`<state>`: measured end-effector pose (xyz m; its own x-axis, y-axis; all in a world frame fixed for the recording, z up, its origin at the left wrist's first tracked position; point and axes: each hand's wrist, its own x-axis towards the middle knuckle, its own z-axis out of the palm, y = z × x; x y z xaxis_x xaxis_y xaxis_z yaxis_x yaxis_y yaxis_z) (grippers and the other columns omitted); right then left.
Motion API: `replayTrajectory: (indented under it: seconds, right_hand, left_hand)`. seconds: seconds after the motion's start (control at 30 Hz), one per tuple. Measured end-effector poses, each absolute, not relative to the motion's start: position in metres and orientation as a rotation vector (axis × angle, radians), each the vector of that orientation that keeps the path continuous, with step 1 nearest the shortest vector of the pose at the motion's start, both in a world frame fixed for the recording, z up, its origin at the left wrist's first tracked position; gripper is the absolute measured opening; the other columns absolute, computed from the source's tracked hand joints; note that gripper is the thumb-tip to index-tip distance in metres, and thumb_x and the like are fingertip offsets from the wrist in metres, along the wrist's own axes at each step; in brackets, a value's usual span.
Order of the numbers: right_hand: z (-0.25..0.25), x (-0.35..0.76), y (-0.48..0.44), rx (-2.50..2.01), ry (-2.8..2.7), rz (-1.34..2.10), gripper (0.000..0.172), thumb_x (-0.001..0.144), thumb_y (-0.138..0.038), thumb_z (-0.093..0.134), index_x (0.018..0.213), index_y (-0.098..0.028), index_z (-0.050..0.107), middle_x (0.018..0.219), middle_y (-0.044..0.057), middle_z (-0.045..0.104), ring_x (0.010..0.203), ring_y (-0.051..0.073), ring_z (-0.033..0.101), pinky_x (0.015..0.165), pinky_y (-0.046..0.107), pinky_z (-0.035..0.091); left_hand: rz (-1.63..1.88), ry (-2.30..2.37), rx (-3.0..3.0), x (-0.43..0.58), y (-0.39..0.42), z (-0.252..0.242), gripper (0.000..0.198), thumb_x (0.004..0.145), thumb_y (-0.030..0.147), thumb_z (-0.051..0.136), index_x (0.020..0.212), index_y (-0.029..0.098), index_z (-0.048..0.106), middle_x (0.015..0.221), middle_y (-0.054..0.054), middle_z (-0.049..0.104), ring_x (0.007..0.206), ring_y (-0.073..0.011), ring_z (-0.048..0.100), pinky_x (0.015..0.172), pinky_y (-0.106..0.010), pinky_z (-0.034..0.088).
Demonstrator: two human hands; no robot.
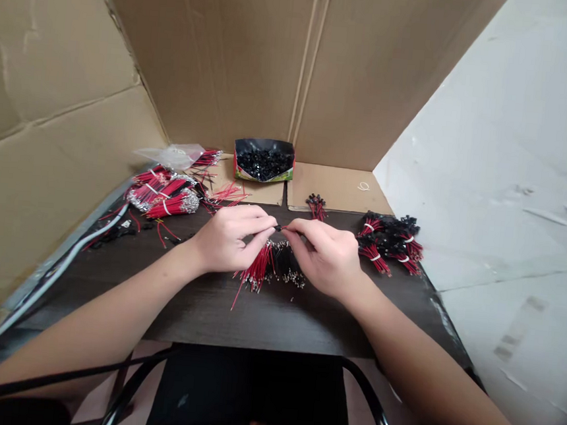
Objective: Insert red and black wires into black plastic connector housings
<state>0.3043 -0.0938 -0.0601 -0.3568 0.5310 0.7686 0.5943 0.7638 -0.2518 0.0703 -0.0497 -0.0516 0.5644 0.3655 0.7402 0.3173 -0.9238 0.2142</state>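
Observation:
Over the middle of the dark table, my left hand [236, 236] pinches a small black connector housing [277, 228] between thumb and fingertips. Right beside it my right hand [326, 252] is closed on a thin red wire [285, 227] that meets the housing; how far it goes in is too small to tell. Below both hands lie a pile of loose red wires [259, 266] and a pile of black wires [286, 262] with metal tips. Behind the right hand sits a small group of wires with black connectors [316, 205].
An open box of black connector housings [264, 163] stands at the back. Banded red wire bundles [163, 195] and a clear plastic bag [176, 155] lie left. Tied bundles with black connectors [391, 242] lie right. Cardboard walls [237, 56] enclose the back and left. A rubber band [363, 186] lies back right.

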Motion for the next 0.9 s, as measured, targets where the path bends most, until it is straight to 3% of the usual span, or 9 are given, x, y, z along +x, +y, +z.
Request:
replayTrajectory:
  seconds: [0.3, 0.53, 0.9]
  right_hand:
    - [-0.058, 0.304, -0.091, -0.834, -1.999, 0.033, 0.010, 0.104, -0.016, 0.063, 0.111, -0.017, 0.070, 0.095, 0.005, 0.078, 0.073, 0.013, 0.069, 0.070, 0.028, 0.060]
    - [-0.057, 0.306, -0.089, -0.810, -2.038, 0.068, 0.009, 0.105, -0.013, 0.060, 0.107, -0.018, 0.067, 0.094, 0.005, 0.074, 0.082, 0.016, 0.069, 0.075, 0.030, 0.059]
    - [-0.067, 0.303, -0.089, -0.845, -2.056, 0.017, 0.011, 0.107, -0.012, 0.054, 0.106, -0.018, 0.064, 0.092, 0.006, 0.071, 0.080, 0.018, 0.065, 0.070, 0.032, 0.055]
  left_hand:
    - [1.288, 0.575, 2.791, 0.070, -0.049, -0.051, 0.017, 0.099, 0.013, 0.064, 0.109, 0.016, 0.077, 0.094, -0.009, 0.078, 0.080, -0.0187, 0.071, 0.073, -0.032, 0.060]
    - [1.332, 0.540, 2.800, 0.069, -0.049, -0.050, 0.017, 0.097, 0.011, 0.066, 0.110, 0.015, 0.076, 0.096, -0.010, 0.078, 0.082, -0.0199, 0.073, 0.075, -0.032, 0.061]
    - [1.272, 0.514, 2.873, 0.069, -0.050, -0.051, 0.016, 0.100, 0.009, 0.062, 0.111, 0.015, 0.072, 0.095, -0.009, 0.075, 0.079, -0.0175, 0.069, 0.072, -0.030, 0.060]
